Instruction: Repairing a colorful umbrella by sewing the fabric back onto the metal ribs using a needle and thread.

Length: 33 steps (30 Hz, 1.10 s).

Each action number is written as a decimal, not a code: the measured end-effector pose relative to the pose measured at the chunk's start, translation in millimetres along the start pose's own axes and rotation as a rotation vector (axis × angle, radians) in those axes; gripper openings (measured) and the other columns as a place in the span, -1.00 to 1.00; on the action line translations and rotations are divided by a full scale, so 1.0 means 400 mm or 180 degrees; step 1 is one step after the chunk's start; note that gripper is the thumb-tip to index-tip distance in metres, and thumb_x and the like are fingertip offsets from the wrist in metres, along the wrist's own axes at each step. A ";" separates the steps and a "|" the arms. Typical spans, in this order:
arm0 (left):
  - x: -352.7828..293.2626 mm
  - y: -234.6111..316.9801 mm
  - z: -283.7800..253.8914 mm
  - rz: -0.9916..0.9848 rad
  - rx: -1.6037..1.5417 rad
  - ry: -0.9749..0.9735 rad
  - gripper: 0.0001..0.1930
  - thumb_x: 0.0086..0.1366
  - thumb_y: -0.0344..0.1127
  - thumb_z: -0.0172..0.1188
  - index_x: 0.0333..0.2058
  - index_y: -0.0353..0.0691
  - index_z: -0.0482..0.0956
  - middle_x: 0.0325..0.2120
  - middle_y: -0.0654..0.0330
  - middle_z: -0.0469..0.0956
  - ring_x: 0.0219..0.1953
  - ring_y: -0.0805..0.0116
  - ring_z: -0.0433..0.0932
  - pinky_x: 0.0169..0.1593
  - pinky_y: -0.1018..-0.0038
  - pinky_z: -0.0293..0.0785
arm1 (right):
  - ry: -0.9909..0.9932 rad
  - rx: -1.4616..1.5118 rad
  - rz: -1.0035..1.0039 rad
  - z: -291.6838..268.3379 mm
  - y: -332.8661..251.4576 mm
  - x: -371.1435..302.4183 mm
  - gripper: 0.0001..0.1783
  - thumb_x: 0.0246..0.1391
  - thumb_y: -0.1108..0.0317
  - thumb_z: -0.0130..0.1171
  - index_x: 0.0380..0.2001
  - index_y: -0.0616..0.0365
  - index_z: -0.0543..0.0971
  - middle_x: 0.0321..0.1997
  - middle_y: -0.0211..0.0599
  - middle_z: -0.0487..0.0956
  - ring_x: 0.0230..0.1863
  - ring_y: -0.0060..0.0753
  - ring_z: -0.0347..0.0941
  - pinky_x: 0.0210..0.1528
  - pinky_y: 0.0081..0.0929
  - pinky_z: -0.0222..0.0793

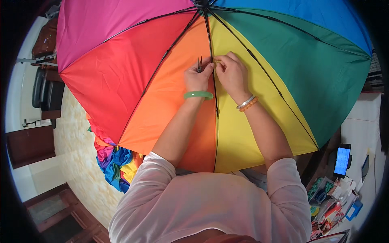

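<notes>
An open rainbow umbrella is spread in front of me, its inner side and dark ribs facing up. My left hand, with a green bangle at the wrist, is closed around small thread snips, their two dark points sticking up. Its thumb and fingertips meet at the rib between the orange and yellow panels. Just across that rib, my right hand pinches at the same spot over the yellow panel; what lies in its fingertips is too small to make out. Both forearms rest over the lower panels.
A heap of multicoloured umbrella fabric lies on the floor at left. On the right, a white table carries a lit phone, a clear box of small parts and a blue object. A black chair stands far left.
</notes>
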<state>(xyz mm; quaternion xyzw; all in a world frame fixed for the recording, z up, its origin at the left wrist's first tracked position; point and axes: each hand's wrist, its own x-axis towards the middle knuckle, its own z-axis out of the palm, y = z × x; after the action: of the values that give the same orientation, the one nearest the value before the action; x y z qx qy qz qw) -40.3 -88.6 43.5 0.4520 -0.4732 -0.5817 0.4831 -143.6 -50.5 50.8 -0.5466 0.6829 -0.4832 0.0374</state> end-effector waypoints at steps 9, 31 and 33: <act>0.004 0.000 -0.004 -0.0122 -0.0181 -0.0030 -0.79 0.06 -0.58 0.23 -0.26 -0.39 0.61 -0.45 0.19 0.60 -0.43 0.51 0.51 -0.30 0.69 0.44 | -0.0224 0.0115 0.0048 -0.009 -0.003 -0.002 -0.87 -0.17 0.54 0.11 -0.46 0.18 0.57 -0.50 -0.38 0.45 -0.59 -0.35 0.31 -0.49 -0.47 0.27; 0.066 -0.058 -0.011 0.0465 -0.0050 -0.0116 -0.88 0.24 -0.34 0.10 -0.34 -0.27 0.52 -0.51 0.28 0.46 -0.53 0.54 0.33 -0.45 0.67 0.27 | 0.0017 -0.0131 -0.0404 0.008 -0.015 0.017 -0.94 -0.04 0.49 0.08 -0.46 0.15 0.53 -0.40 -0.35 0.46 -0.43 -0.26 0.37 -0.29 -0.42 0.31; 0.069 -0.058 -0.010 0.0583 0.0044 -0.0016 -0.86 0.24 -0.33 0.10 -0.34 -0.29 0.50 -0.50 0.25 0.46 -0.51 0.50 0.35 -0.42 0.63 0.29 | 0.0026 -0.0426 -0.0698 0.009 -0.030 0.032 -0.95 -0.04 0.49 0.07 -0.45 0.15 0.52 -0.40 -0.34 0.46 -0.42 -0.25 0.37 -0.29 -0.42 0.31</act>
<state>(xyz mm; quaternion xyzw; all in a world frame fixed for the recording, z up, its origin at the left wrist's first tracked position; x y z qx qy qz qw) -43.0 -114.4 18.3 0.4088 -0.5176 -0.5330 0.5300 -137.8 -61.9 63.3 -0.6173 0.6499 -0.4400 -0.0550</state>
